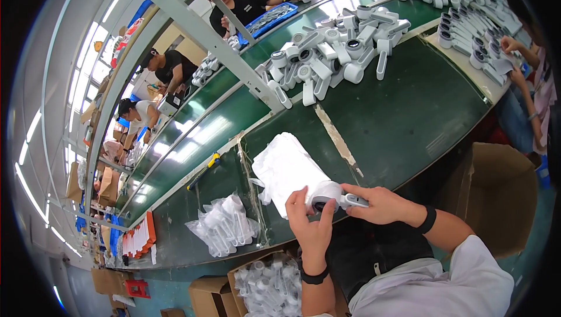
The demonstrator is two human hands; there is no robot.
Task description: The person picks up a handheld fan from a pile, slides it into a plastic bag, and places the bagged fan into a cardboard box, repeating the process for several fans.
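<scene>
Right grip (381,205), pointing leftward, clamps a white device (326,190) by its handle (355,201); left grip (311,223), fingers (296,201) upward, holds its head

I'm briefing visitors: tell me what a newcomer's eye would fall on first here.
Likely the big heap of white gadgets on the green table, toward its far side. Then, closer in, the bright white pile, with the left hand and right hand on one gadget at its lower right.

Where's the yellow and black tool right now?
In the head view, the tool lies left of centre on the green table, above the bagged white parts and left of the white stack.
</scene>
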